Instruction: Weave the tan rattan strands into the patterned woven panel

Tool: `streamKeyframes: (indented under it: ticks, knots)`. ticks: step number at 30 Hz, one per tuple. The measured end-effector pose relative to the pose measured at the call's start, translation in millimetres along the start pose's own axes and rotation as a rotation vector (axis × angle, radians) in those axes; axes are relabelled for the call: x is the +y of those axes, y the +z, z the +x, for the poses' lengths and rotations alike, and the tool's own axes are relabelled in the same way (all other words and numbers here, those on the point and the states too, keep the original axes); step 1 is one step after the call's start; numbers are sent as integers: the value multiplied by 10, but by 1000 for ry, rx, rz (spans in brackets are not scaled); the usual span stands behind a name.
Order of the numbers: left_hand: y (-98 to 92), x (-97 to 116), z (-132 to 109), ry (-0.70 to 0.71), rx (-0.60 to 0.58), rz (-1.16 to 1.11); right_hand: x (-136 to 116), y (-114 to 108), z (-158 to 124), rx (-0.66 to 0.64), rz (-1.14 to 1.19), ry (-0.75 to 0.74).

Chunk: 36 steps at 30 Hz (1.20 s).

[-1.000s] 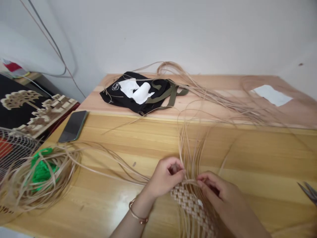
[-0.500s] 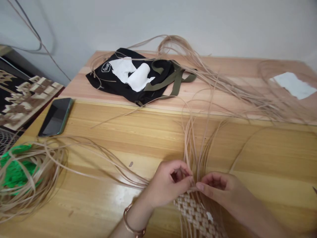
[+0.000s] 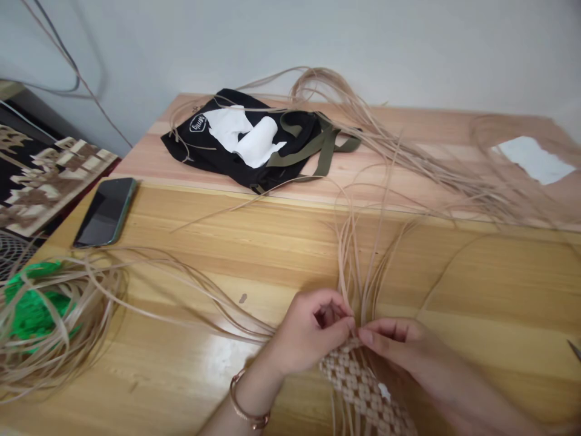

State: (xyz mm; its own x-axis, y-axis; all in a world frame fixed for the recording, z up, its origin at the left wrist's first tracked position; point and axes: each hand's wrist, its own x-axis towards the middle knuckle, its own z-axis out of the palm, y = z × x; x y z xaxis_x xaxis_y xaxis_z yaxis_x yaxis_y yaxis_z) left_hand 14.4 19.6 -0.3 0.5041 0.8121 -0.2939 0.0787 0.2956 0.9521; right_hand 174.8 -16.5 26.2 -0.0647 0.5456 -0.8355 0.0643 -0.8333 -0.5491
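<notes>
A woven strip of pale tan cane (image 3: 363, 387) slants down toward me, with a small white scrap (image 3: 384, 391) on its right side. At its upper end my left hand (image 3: 313, 330) pinches a thin cane strand between thumb and forefinger. Close beside it, my right hand (image 3: 394, 339) has thumb and forefinger pressed together on a strand at the same edge. The fingertips hide the exact crossing. Long loose cane strands (image 3: 347, 254) rise from the weave beyond my hands, and others run off to the left.
A heap of cane with green netting (image 3: 39, 309) lies at left, below a phone (image 3: 105, 212). Farther back are a black bag (image 3: 218, 151) with white paper (image 3: 261, 142), a cane bundle (image 3: 408, 151) and another paper piece (image 3: 535, 158). A dark pointed tip (image 3: 575, 349) shows at right.
My right hand has shifted slightly left, closer to my left fingertips. The whole view has moved a little; the pinch of both hands looks much the same.
</notes>
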Motion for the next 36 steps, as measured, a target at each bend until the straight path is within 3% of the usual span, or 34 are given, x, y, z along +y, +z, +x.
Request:
streamKeyframes:
  ticks: [3, 9, 17, 22, 27, 36]
  knots:
    - [-4, 0, 5, -10, 6, -2, -23, 3, -12, -28, -10, 15]
    - [3, 30, 26, -7, 23, -8, 9, -45, 10, 77, -135, -43]
    - [7, 9, 15, -16, 21, -42, -121, 9, -153, -48, -230, -145]
    - [11, -43, 24, 2, 29, -24, -61, -79, -240, 55, -524, -236]
    - [19, -49, 29, 16, 26, 4, 16, -149, -216, 42, -813, -332]
    - [19, -37, 34, 16, 28, 9, -84, 114, -157, 246, -850, -267]
